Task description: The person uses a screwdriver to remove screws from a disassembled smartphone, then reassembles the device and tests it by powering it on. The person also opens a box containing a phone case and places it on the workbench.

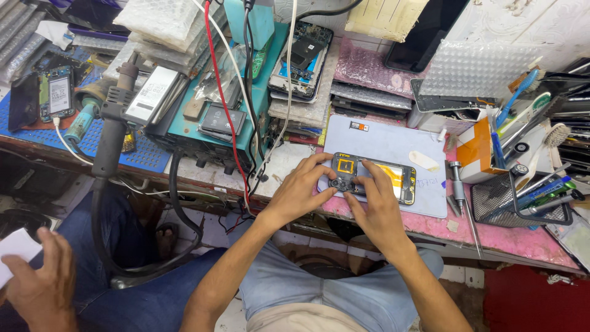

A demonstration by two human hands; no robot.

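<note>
Phone [375,178], opened up with its back cover off, lies flat on a pale grey mat [393,144] on the bench [504,237], right under my fingers. It is a dark slab lying crosswise in front of me. Yellow tape frames a square patch near the end by my left hand [299,192], and a larger yellow patch shows at the far end, past my right hand [376,206]. A black camera block with small round lenses sits along the near edge, between my two thumbs.

My left hand is curled loosely around the phone's left end, thumb against the near edge and fingers laid over the top corner; it steadies the phone more than it grips it. My right hand is half closed over the middle, index finger stretched along the top and thumb pressing the near edge beside the camera block. I cannot tell whether the fingertips pinch any small part.

To the right of my right hand a metal screwdriver [458,184] lies on the mat's edge, and further right stands a black mesh basket [522,203] of tools. Beyond my left hand a red wire [224,104] hangs down from a teal box [246,123]. Far to my left, another person's hand [40,283] holds a white slip.
</note>
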